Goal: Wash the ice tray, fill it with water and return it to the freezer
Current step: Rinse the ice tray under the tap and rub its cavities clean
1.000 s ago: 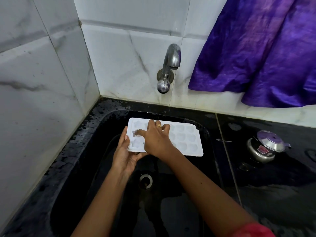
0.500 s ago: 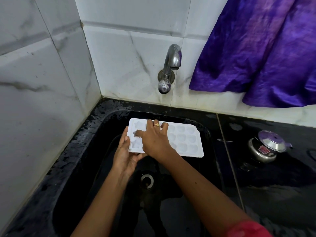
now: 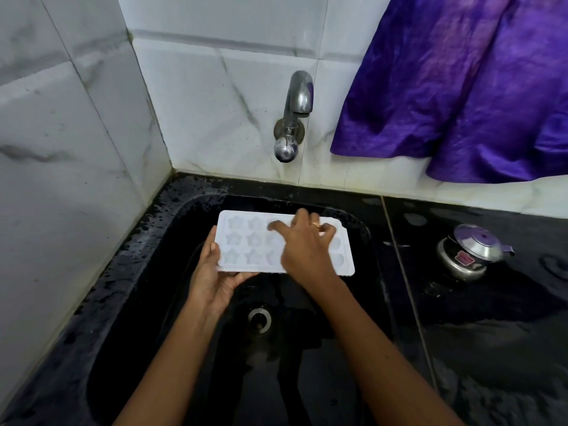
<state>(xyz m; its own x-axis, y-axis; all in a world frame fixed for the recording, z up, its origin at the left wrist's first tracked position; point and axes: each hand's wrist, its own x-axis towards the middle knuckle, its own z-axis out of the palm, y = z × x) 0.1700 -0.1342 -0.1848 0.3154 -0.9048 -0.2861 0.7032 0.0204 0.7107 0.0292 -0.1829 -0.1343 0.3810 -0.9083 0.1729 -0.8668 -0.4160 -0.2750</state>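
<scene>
Ice tray [image 3: 246, 240] is white plastic with star-shaped hollows.

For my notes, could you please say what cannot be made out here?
- Head view: middle cells of the ice tray, covered by the right hand.
- Head view: right fingertips, motion-blurred; tray contact unclear.
- Head view: fingers of the left hand, hidden under the tray.
- Head view: red label on the steel pot, too small to read.

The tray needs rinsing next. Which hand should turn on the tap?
Probably the right hand: its fingers only rest on the ice tray, below the tap. The left hand grips the tray's end.
</scene>
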